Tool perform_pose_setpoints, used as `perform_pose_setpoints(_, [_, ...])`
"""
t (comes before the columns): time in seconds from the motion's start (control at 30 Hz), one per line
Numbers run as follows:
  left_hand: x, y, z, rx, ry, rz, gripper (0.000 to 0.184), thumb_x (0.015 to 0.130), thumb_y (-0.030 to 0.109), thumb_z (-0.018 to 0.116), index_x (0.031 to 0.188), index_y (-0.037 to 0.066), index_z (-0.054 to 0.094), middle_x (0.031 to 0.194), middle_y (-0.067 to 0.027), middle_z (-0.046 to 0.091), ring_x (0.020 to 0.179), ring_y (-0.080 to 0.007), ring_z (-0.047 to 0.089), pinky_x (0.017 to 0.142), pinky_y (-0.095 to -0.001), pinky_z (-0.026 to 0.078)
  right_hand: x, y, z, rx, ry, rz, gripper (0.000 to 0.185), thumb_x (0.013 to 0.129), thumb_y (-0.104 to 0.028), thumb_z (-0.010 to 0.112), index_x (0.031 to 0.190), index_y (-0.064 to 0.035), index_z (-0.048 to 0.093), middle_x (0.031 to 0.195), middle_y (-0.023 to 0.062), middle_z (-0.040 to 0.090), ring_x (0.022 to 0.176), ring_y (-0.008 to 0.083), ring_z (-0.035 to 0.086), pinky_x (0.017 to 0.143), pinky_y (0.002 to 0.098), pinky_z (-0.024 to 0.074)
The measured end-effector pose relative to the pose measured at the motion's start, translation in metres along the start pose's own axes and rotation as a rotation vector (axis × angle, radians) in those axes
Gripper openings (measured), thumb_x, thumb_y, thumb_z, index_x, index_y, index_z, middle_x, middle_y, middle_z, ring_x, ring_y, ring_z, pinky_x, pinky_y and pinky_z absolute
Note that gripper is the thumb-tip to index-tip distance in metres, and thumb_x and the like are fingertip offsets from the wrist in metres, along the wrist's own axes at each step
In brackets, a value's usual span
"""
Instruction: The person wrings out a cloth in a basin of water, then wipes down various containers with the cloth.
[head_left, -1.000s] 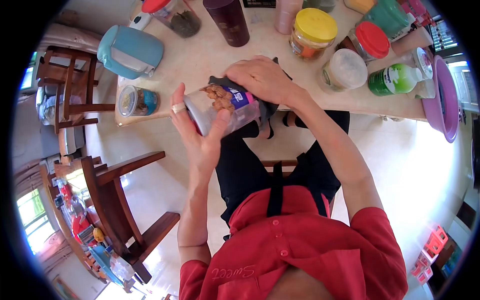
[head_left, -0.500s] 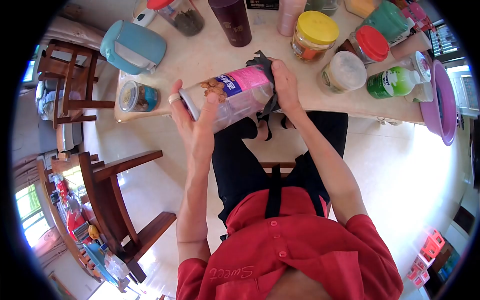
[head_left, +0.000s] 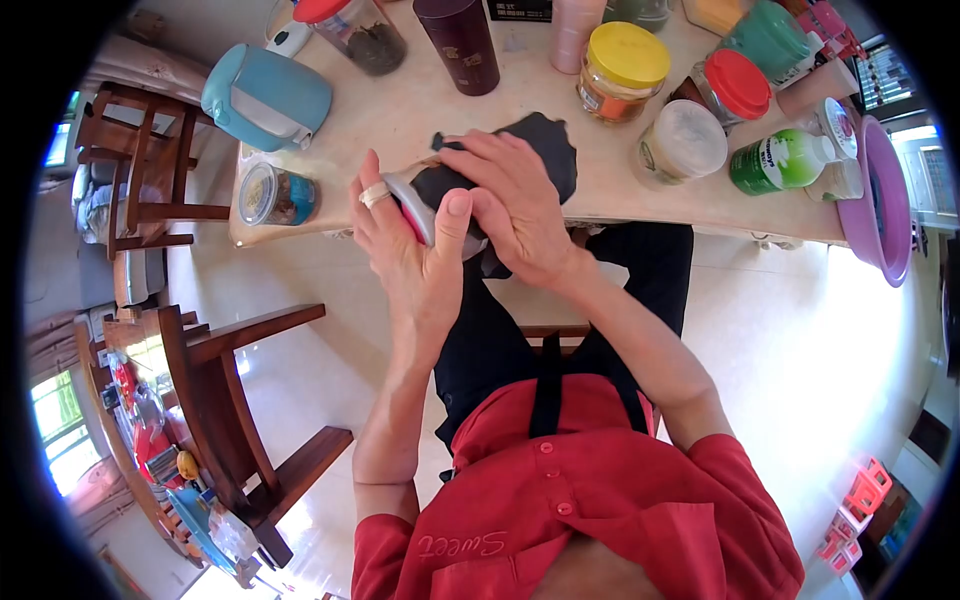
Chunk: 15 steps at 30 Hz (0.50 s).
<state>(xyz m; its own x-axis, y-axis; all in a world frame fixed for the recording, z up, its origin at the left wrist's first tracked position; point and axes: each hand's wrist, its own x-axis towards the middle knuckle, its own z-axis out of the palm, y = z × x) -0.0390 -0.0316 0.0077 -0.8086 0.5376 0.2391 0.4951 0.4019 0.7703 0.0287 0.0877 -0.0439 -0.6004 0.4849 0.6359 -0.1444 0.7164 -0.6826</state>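
A clear plastic jar with a grey-white lid (head_left: 412,208) lies tilted at the table's front edge, mostly hidden by a dark grey cloth (head_left: 545,150) and the hands. My left hand (head_left: 405,250), with a ring on one finger, grips the jar at its lid end, the thumb on the near side. My right hand (head_left: 522,215) presses the cloth against the jar's side, its fingers over the cloth. The jar's label is out of sight under the hands and cloth.
On the table (head_left: 400,120) stand a blue pitcher (head_left: 265,97), a small jar (head_left: 278,195), a dark purple cup (head_left: 458,45), a yellow-lidded jar (head_left: 625,70), a white-lidded jar (head_left: 683,143) and a green bottle (head_left: 782,160). A purple basin (head_left: 880,210) is at right, wooden chairs (head_left: 225,400) at left.
My right hand has moved left with the cloth, from the jar's far end onto its side. The cloth now spreads over the jar and hides its label.
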Motion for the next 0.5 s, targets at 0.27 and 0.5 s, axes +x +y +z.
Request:
perform_pose_setpoints(0.27, [0.003, 0.018, 0.006, 0.186, -0.036, 0.131, 0.095, 0.085, 0.065, 0.058, 0.149, 0.003, 0.025, 0.147, -0.0239, 0.026, 0.133, -0.0427, 0.028, 0.105, -0.0542, 0.028, 0.036, 0.020, -0.017, 0.341, -0.243, 0.000, 0.035, 0.091, -0.023, 0.055, 0.122, -0.0075, 0.058, 0.118, 0.0140, 0.062, 0.104, 0.0342, 0.059, 0.093, 0.0426, 0.0448])
perform_pose_setpoints(0.5, [0.027, 0.000, 0.001, -0.084, -0.043, 0.083, 0.075, 0.088, 0.050, 0.064, 0.140, 0.002, 0.039, 0.139, -0.0232, 0.037, 0.125, -0.0384, 0.040, 0.103, -0.0464, 0.034, 0.033, 0.053, -0.017, 0.166, -0.230, 0.136, 0.036, 0.094, -0.035, 0.051, 0.111, -0.0066, 0.066, 0.103, 0.0141, 0.069, 0.098, 0.0338, 0.062, 0.085, 0.0412, 0.0477])
